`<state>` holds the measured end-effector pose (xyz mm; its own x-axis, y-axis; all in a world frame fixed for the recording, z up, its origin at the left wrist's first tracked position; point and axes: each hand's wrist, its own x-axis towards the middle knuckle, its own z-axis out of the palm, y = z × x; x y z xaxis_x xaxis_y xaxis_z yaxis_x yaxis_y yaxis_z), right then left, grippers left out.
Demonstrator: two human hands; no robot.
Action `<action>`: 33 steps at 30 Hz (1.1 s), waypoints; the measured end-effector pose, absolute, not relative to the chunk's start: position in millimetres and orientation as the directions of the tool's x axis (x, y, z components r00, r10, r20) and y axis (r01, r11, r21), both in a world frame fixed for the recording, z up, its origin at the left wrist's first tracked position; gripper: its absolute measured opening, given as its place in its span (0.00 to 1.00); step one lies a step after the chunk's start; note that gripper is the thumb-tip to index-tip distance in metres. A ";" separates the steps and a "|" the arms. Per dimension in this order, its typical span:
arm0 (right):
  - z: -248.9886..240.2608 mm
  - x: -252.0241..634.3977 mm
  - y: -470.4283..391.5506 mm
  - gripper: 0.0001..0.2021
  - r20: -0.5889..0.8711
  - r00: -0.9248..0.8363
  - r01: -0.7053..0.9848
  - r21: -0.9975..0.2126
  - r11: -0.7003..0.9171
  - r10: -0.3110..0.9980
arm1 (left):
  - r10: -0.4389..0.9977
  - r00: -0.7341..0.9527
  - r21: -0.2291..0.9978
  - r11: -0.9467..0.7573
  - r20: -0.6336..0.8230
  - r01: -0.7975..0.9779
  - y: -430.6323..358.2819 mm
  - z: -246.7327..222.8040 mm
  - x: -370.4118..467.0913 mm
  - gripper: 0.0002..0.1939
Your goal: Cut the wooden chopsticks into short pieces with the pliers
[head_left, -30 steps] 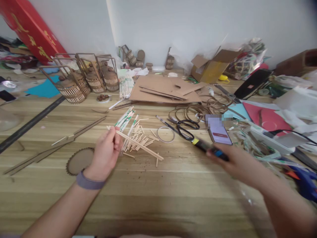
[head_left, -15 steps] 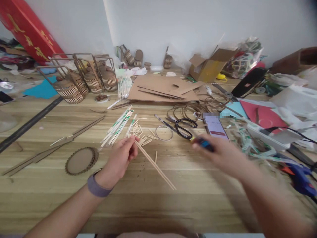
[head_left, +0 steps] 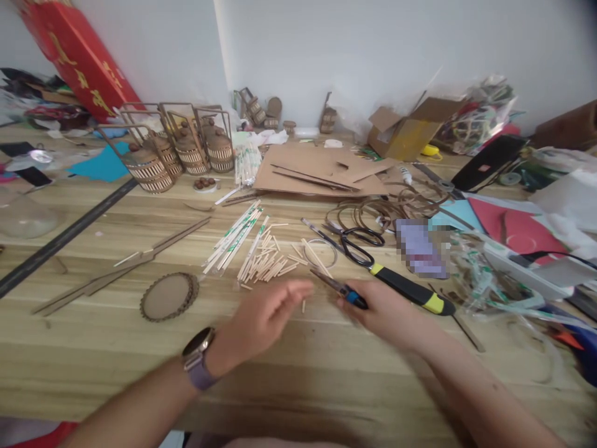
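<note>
My left hand [head_left: 273, 314] is slightly blurred over the table, fingers stretched out and seemingly empty. My right hand [head_left: 380, 308] is closed around a narrow pointed tool [head_left: 356, 297] with a blue and black handle. Its dark metal tip points left toward my left fingertips, apart from them. Light wooden sticks [head_left: 318, 256] lie across a thin ring [head_left: 334, 254] beyond the tip. Short cut pieces of stick [head_left: 269, 264] are heaped beyond my left hand. Alongside are paper-wrapped chopsticks [head_left: 236, 236]. A black-and-yellow handled tool [head_left: 405, 289] lies beyond my right hand.
Black-handled scissors [head_left: 361, 242] and a phone [head_left: 420, 249] lie past my right hand. A scalloped cardboard disc [head_left: 168, 297] is at left. Small lidded baskets [head_left: 149, 171], flat cardboard [head_left: 303, 162] and coiled brown strips [head_left: 359, 211] stand or lie farther back. Plastic wrappers [head_left: 489, 267] litter the right.
My left hand has let go of the long sticks and moved right and nearer. My right hand has come left, now holding the blue and black tool, uncovering the yellow-and-black handle.
</note>
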<state>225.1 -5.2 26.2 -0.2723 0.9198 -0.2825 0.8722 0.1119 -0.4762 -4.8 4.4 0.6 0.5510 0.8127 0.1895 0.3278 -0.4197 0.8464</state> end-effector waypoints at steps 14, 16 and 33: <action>27.1 224.7 -17.1 0.07 -0.389 -0.249 0.945 -0.300 0.134 0.887 | 0.561 0.791 0.061 -0.823 0.244 0.565 10.9 -24.8 -3.2 0.12; 28.6 222.5 -15.8 0.07 -0.395 -0.231 0.955 -0.268 0.129 0.889 | 0.628 0.747 0.034 -0.770 0.218 0.637 14.8 -24.2 -6.2 0.10; 26.7 195.4 -18.5 0.07 -0.337 -0.348 0.921 -0.298 0.252 0.875 | 0.909 0.395 0.004 -0.399 0.135 0.917 24.0 3.7 -20.8 0.12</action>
